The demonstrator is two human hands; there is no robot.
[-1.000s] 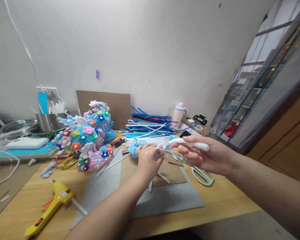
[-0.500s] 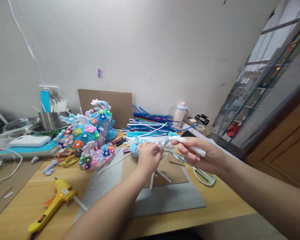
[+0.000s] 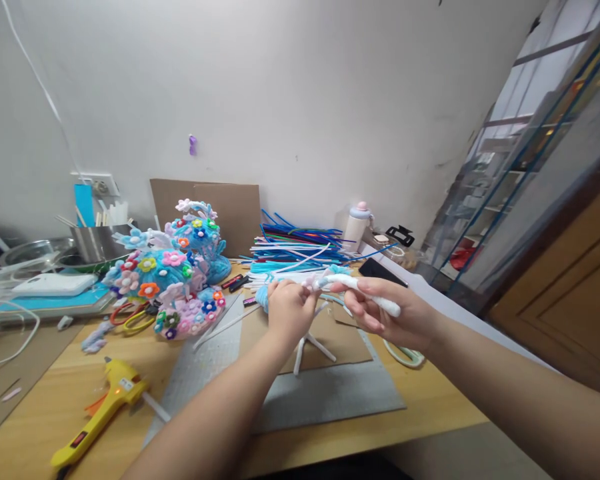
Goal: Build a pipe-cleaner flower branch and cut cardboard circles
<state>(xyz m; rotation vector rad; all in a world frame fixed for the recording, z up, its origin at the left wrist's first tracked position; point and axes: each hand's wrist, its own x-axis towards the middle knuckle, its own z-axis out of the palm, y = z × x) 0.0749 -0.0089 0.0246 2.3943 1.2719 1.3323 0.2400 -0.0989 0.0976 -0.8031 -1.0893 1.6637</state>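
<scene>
Over the middle of the desk my left hand is closed on the left part of a fuzzy pipe-cleaner piece in pale pink, white and blue. My right hand pinches the thick white stem of the same piece, which points to the lower right. Blue fuzzy bits show above the stem between the hands. White legs stick out below my left hand, over a cardboard sheet. A blue fuzzy ball is partly hidden behind my left hand.
Flower-covered blue craft pieces stand at the left, with a yellow glue gun nearer. Pipe cleaners lie in a pile at the back. Green-handled scissors and a bottle are at the right.
The whole view has shifted slightly, moving things a little left in the picture. Both hands keep their hold, and the white stem shows more fully between them.
</scene>
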